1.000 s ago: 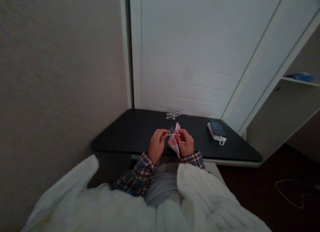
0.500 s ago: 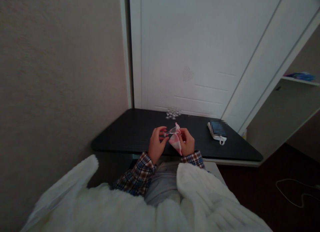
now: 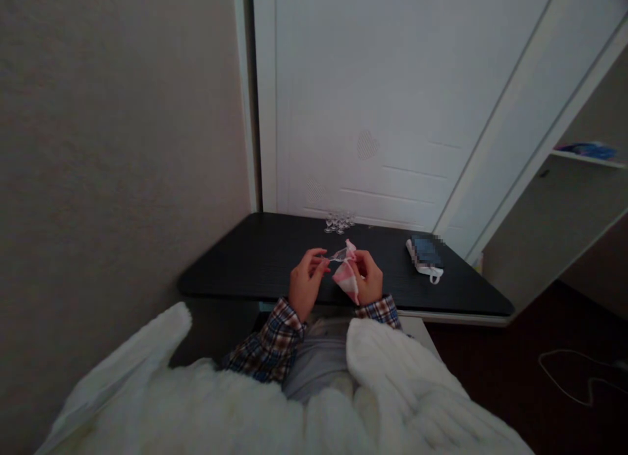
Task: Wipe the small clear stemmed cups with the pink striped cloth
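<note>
My left hand (image 3: 307, 280) pinches the foot end of a small clear stemmed glass (image 3: 339, 255), which lies sideways between my hands. A pink and white cloth (image 3: 347, 278) is bunched in my right hand (image 3: 368, 278), with part of it around the glass's bowl end. The cloth's lower corner hangs down beside my right fingers. Both hands are above the near edge of the black table (image 3: 245, 259). Several similar small glasses (image 3: 339, 222) stand in a group at the table's back edge.
A dark phone-like device (image 3: 426, 252) lies on a white item with a loop (image 3: 430, 270) at the table's right. A white panelled door (image 3: 367, 102) rises behind the table, and a wall (image 3: 122, 128) is at the left. A pale cable (image 3: 564, 383) lies on the floor.
The fingers of my left hand have closed more over the glass's foot, which shows less now. My right hand and the cloth have hardly moved.
</note>
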`<move>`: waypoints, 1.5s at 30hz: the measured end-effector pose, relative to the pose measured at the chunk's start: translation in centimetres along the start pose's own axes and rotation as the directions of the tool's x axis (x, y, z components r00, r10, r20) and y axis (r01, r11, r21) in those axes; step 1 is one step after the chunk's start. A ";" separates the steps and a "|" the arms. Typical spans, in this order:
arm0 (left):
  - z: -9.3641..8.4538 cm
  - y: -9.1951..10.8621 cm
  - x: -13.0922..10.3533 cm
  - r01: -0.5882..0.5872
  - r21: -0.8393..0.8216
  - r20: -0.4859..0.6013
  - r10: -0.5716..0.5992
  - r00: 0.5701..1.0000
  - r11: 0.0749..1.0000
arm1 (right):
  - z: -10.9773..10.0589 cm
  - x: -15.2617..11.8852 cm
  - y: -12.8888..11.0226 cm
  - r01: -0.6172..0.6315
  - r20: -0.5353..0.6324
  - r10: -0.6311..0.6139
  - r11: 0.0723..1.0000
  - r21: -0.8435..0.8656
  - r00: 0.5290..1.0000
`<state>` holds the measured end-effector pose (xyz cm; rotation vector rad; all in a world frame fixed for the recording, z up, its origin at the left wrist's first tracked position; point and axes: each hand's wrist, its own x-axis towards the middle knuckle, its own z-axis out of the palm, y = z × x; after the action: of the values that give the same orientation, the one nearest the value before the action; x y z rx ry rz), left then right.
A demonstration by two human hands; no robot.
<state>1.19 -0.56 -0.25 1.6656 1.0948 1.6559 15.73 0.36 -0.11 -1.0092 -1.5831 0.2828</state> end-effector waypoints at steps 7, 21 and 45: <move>0.1 -0.2 0.1 -0.010 -0.007 0.003 0.010 1.000 1.000 | 0.0 0.0 -0.1 -0.013 -0.004 0.013 0.998 -0.056 1.000; 0.1 -0.5 0.1 -0.044 0.054 -0.005 0.044 0.999 0.998 | 0.1 0.1 -0.1 -0.059 -0.033 0.060 0.998 0.022 0.998; 0.0 -0.8 0.2 -0.017 0.046 0.025 0.016 1.000 0.999 | 0.2 0.0 0.4 -0.087 -0.087 0.085 0.996 -0.019 0.993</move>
<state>1.06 0.03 -0.85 1.7246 1.1182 1.6269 15.72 0.72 -0.43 -1.0951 -1.4704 0.2769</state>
